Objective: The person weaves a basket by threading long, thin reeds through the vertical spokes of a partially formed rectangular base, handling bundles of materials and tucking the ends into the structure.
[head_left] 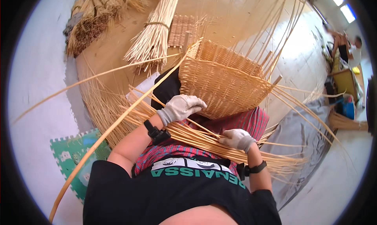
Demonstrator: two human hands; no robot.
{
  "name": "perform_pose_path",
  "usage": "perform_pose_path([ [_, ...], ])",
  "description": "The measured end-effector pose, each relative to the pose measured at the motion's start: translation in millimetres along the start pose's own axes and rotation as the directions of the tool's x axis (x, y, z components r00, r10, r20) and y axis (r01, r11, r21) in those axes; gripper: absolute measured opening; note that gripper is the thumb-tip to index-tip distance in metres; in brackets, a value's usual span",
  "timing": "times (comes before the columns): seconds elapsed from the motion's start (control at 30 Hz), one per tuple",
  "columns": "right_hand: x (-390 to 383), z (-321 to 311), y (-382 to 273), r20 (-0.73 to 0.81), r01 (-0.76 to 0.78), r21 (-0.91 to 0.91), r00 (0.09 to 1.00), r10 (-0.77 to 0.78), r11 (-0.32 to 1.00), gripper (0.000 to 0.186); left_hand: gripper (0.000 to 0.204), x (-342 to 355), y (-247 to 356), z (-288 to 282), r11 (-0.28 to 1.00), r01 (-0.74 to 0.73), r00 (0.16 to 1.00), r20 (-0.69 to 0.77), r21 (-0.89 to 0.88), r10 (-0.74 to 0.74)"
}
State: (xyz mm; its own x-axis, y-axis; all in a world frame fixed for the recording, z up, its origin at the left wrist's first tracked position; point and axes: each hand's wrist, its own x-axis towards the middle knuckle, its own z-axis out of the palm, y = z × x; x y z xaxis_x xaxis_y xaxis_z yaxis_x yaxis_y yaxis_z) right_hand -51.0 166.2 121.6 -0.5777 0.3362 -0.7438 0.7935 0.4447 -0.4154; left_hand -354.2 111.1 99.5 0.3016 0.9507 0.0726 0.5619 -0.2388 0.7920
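Observation:
A partly woven wicker basket (222, 85) rests tilted beyond my knees, with long unwoven rods sticking out from its corners. My left hand (181, 108), in a pale work glove, reaches over the lap beside the basket's near lower edge. Its fingers are stretched out, and I see nothing held in them. A loose bundle of willow rods (188, 136) lies across my lap on a red striped cloth (253, 121). Over the bundle's right part, my gloved right hand (236, 139) has its fingers closed on the end of one willow rod (204, 128).
One thick rod (118, 131) runs from the basket's left corner past my left arm. Further off are a tied bundle of rods (151, 42), a woven panel (182, 29) and stacked straw (92, 25). A grey sheet (302, 134) lies at right; people (345, 44) are far right.

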Motion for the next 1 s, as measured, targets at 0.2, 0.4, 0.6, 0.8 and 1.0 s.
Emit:
perform_pose_path([
  [0.2,-14,-22,54,-0.342,0.026,0.562,0.917,0.204,0.827,0.032,0.023,-27,-16,-34,0.987,0.127,0.977,0.161,0.099,-0.142],
  [0.4,-10,-26,26,-0.385,-0.037,0.419,0.897,0.215,0.907,0.028,0.026,-55,-6,-89,0.983,0.177,0.964,0.193,0.044,-0.182],
  [0.6,2,-58,15,-0.998,0.067,0.002,-0.061,0.006,0.998,0.012,0.031,-72,-44,-85,0.918,0.395,0.866,-0.348,0.032,-0.361],
  [0.8,44,-7,-52,-0.603,0.595,0.798,0.793,0.090,0.101,0.036,0.016,-15,-23,-51,0.995,0.086,0.947,-0.313,0.046,-0.067],
  [1.0,64,-30,-103,-0.755,0.748,0.655,0.639,-0.149,-0.106,0.051,0.019,-8,-95,-47,0.963,0.011,0.447,-0.860,-0.271,-0.247],
])
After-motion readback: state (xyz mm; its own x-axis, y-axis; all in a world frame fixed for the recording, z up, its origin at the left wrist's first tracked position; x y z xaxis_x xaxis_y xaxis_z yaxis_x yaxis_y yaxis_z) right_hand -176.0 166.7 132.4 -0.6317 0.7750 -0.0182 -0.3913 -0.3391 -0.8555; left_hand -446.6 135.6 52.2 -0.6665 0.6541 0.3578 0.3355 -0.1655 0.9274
